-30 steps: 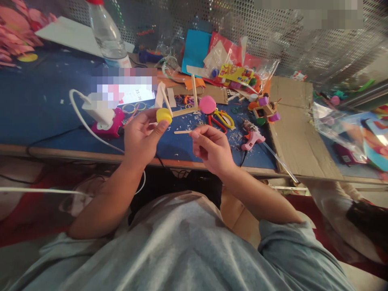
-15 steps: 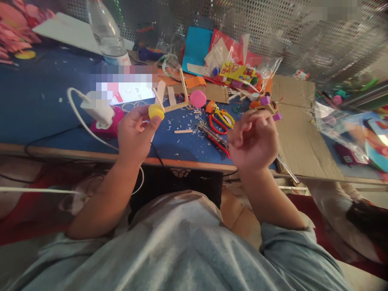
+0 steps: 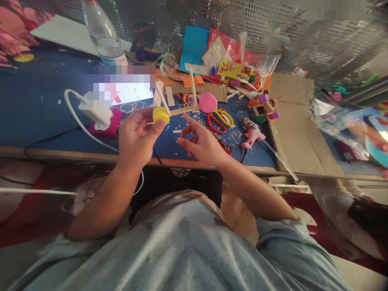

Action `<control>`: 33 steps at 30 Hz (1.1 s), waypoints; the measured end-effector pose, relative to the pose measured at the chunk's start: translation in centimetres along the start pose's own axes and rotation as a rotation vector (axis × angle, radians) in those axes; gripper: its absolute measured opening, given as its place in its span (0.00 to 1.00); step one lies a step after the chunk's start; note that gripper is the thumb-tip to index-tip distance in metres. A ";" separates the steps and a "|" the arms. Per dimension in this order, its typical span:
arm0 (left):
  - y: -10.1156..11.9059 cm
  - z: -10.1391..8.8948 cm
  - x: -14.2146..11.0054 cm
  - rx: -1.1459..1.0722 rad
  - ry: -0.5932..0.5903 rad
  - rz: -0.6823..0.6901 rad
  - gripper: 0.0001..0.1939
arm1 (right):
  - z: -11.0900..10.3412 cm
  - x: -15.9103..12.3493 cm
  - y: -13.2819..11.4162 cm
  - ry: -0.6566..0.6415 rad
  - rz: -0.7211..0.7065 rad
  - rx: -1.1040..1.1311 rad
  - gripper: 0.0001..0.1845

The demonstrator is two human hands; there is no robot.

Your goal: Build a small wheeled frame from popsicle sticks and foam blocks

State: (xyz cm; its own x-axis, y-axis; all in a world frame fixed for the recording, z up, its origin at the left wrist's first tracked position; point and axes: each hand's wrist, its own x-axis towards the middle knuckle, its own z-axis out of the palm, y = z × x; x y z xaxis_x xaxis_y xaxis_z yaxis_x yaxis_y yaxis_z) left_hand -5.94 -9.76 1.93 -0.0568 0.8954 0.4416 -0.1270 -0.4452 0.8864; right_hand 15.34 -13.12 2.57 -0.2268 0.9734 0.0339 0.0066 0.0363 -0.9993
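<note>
I see a craft-stick frame (image 3: pixel 182 106) held above the blue table (image 3: pixel 39 105) — thin wooden sticks joining a yellow cap (image 3: pixel 160 115) and a pink cap (image 3: pixel 208 102). My left hand (image 3: pixel 136 135) pinches the yellow cap between thumb and fingers; my right hand (image 3: pixel 201 141) is empty — fingers loosely spread, forefinger pointing just under the frame.

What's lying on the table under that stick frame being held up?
Under the stick frame in the left hand: blue tabletop, wood shavings, one loose stick. The right hand covers the rest.
</note>
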 end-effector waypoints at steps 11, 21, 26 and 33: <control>0.7 0.3 -0.5 -0.023 -0.037 -0.064 0.24 | 1.5 1.7 -0.9 -0.040 -0.138 -0.179 0.26; -1.2 -1.0 0.6 -0.020 -0.019 -0.016 0.26 | 0.3 -4.8 -3.4 -0.237 -0.419 -0.329 0.18; -2.0 -1.4 1.1 0.036 -0.008 -0.009 0.30 | -1.1 -8.2 -5.6 -0.292 -0.620 -0.455 0.11; -3.1 -1.8 1.7 0.020 0.007 -0.007 0.33 | -3.5 -13.2 -9.4 -0.111 -0.779 -0.580 0.17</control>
State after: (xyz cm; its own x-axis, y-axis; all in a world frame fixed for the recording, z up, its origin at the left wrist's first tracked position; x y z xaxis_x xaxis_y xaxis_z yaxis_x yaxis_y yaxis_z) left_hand -7.42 -6.89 -0.31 -0.0627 0.8983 0.4348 -0.1075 -0.4393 0.8919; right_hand 21.71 -25.50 11.55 -0.4613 0.6035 0.6504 0.2875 0.7952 -0.5339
